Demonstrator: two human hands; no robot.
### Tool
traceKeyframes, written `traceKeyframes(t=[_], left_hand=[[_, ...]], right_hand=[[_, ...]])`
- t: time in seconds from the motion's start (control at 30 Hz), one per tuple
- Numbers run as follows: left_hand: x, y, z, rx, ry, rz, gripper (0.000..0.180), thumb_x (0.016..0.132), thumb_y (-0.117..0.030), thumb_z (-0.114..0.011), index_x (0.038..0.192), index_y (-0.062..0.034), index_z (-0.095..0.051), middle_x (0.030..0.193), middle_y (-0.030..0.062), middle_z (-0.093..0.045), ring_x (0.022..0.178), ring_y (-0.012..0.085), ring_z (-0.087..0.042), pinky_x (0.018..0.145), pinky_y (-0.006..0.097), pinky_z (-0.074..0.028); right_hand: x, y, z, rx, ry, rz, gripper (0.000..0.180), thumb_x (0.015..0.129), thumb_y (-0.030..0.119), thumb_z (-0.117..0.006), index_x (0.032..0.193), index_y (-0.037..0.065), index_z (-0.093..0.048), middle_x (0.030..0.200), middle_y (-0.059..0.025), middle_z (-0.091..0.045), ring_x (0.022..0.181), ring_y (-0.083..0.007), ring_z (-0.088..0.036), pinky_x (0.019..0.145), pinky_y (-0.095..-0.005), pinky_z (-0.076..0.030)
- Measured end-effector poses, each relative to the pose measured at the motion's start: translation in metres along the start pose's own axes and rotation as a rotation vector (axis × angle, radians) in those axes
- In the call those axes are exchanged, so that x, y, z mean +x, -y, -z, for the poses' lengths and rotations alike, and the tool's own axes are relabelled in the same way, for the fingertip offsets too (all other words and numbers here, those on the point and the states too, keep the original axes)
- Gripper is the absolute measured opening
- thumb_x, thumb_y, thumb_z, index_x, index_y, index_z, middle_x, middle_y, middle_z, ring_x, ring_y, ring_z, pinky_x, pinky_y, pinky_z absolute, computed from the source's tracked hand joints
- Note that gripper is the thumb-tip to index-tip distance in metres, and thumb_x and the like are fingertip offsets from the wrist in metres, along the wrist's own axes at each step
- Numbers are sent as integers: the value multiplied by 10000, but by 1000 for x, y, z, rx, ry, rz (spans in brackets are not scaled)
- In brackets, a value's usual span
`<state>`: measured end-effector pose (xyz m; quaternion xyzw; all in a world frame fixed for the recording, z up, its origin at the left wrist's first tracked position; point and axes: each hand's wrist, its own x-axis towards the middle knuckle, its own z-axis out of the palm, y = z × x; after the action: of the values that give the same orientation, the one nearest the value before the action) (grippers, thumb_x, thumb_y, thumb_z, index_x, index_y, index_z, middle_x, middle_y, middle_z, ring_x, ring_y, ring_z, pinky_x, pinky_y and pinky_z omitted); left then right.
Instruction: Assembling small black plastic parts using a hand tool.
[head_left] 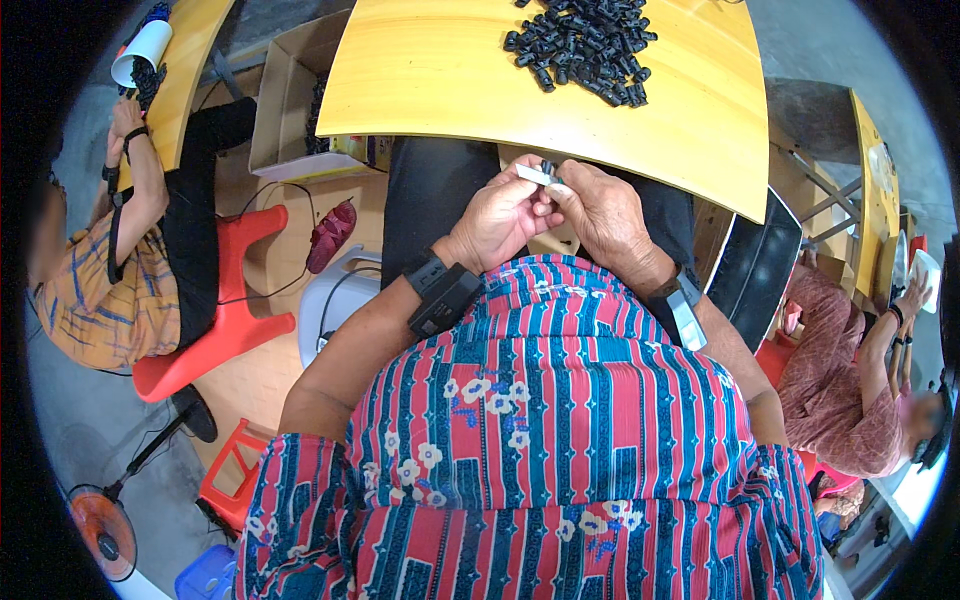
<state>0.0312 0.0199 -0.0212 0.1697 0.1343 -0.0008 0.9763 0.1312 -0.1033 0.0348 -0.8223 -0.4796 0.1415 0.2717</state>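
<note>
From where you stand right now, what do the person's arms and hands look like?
The left hand and right hand are ungloved. A boxy black device is strapped at the left wrist; a black-and-silvery device at the right. The short red-and-blue striped fabric sleeves carry white flowers.

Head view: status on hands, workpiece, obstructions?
Left hand pinching white strip; right hand at its other end, grip unclear. Dark piece alongside. Black parts heaped on yellow table. No visible obstruction.

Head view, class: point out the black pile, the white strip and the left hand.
Black pile (590,50): head view, the heap's middle.
White strip (533,175): head view, middle of its length.
Left hand (500,215): head view, middle of the hand.
</note>
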Motion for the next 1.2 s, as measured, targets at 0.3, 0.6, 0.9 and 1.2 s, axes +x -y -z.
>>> traceKeyframes(t=[0.3, 0.6, 0.9, 1.2], left_hand=[[1, -1, -4, 20, 122, 25, 155, 992, -218, -382, 1002, -97, -478, 802, 9, -465, 773, 121, -479, 789, 327, -450], [0, -2, -4, 39, 79, 0, 152, 993, -214, -378, 985, -96, -475, 782, 9, -469, 745, 116, -480, 755, 303, -455], [1, -2, 0, -4, 58, -37, 170, 986, -168, -385, 1084, -81, -492, 1039, 54, -556, 958, 167, -567, 846, 350, -483], [2, 1, 6, -75, 21, -31, 164, 989, -181, -393, 1078, -89, -494, 1014, 39, -564, 930, 164, -567, 830, 339, -480]], right_hand=[[0, -12, -8, 468, -48, -160, 221, 928, 225, -514, 908, 15, -581, 796, -114, -606, 740, -219, -601, 680, -337, -478], [-6, -9, -2, 652, -108, -142, 205, 922, 160, -528, 1030, -2, -592, 867, -91, -607, 831, -119, -566, 742, -263, -467], [-5, 9, 9, 68, -176, 156, 409, 723, 179, -720, 1114, 102, -626, 878, -134, -629, 769, -301, -641, 656, -351, -528], [-7, 1, 4, 53, -172, 237, 416, 682, 145, -738, 1083, 94, -638, 788, -113, -609, 674, -283, -621, 591, -355, -509]])
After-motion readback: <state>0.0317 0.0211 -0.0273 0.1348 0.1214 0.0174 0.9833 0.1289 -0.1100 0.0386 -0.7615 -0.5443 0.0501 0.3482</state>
